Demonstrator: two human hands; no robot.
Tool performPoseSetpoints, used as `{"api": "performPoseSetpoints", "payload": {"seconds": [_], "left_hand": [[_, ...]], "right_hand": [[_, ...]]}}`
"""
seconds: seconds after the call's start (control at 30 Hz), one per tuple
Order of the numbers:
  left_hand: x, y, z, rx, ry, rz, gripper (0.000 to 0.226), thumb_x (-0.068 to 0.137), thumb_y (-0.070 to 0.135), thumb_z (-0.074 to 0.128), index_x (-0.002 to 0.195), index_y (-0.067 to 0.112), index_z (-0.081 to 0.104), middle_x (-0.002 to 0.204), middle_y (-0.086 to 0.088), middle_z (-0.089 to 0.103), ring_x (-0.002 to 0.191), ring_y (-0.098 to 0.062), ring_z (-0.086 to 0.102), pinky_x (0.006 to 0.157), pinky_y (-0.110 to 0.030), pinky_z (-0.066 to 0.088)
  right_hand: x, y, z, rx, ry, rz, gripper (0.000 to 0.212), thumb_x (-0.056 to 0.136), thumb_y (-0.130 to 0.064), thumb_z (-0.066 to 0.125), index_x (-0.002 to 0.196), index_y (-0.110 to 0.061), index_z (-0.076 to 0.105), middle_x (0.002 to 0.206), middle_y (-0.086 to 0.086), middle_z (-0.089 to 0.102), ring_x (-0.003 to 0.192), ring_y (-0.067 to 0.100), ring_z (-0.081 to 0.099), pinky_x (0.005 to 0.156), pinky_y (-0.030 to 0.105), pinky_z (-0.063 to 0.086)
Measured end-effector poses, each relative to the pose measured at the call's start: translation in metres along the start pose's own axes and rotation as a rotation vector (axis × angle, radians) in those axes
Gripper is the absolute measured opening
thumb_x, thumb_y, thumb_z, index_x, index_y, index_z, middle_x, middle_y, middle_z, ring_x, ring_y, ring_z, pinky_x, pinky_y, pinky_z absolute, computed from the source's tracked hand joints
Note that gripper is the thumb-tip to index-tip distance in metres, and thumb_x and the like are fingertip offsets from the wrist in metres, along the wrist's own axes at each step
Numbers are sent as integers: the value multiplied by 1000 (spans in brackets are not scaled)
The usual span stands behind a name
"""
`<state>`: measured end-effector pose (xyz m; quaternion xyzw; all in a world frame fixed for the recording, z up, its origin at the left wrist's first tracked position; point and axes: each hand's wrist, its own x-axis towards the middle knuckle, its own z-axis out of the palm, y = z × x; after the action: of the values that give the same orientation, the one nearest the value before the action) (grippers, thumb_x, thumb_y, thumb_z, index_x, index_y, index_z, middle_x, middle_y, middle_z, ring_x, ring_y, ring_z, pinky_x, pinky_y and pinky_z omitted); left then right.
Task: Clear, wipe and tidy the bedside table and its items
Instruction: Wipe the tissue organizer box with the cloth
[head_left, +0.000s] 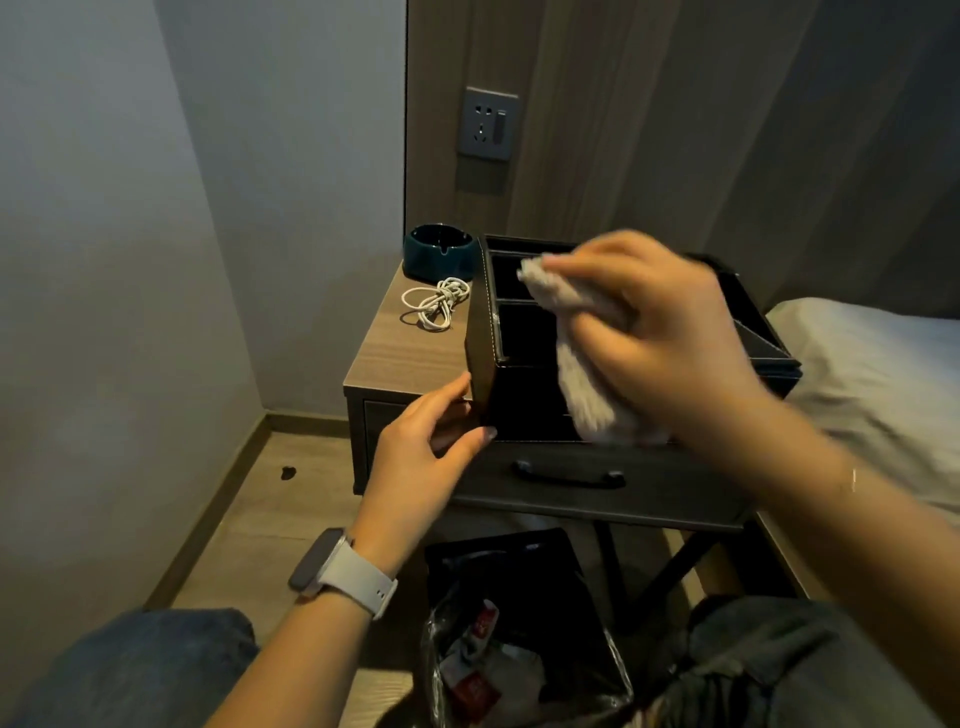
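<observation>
A black leather organiser box with several open compartments stands on the wooden bedside table. My left hand, with a watch on its wrist, grips the box's near left corner. My right hand hovers over the top of the box, shut on a crumpled pale cloth that hangs down across the front face. A coiled white cable and a dark teal ashtray lie on the table's left part, behind my left hand.
A lined waste bin with wrappers stands on the floor under the table's drawer handle. The bed lies at right. A wall socket is above the table. A small dark scrap lies on the floor at left.
</observation>
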<state>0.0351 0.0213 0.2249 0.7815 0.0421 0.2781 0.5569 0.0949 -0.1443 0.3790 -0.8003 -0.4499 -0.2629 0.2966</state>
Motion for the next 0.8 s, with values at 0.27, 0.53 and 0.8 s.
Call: {"api": "performPoseSetpoints", "payload": {"seconds": [0.27, 0.53, 0.8], "left_hand": [[0, -2, 6, 51, -33, 50, 47, 90, 2, 61, 135, 16, 53, 130, 11, 53, 122, -2, 51, 95, -5, 39], [-1, -8, 10, 77, -45, 67, 55, 91, -2, 57, 142, 15, 42, 143, 11, 42, 133, 7, 33, 103, -1, 25], [0, -10, 8, 22, -63, 34, 59, 90, -6, 56, 140, 22, 44, 140, 19, 44, 129, 15, 35, 104, -5, 31]], "right_hand": [[72, -7, 32, -229, -540, 162, 20, 88, -22, 59, 98, -15, 75, 90, -1, 62, 86, 20, 60, 68, 30, 44], [66, -5, 7, -164, -607, 129, 19, 86, -34, 64, 91, -21, 77, 89, 0, 69, 84, 18, 62, 75, 38, 52], [5, -25, 27, -455, -473, -205, 22, 87, -19, 58, 106, -16, 69, 108, 4, 50, 89, 23, 55, 69, 39, 51]]}}
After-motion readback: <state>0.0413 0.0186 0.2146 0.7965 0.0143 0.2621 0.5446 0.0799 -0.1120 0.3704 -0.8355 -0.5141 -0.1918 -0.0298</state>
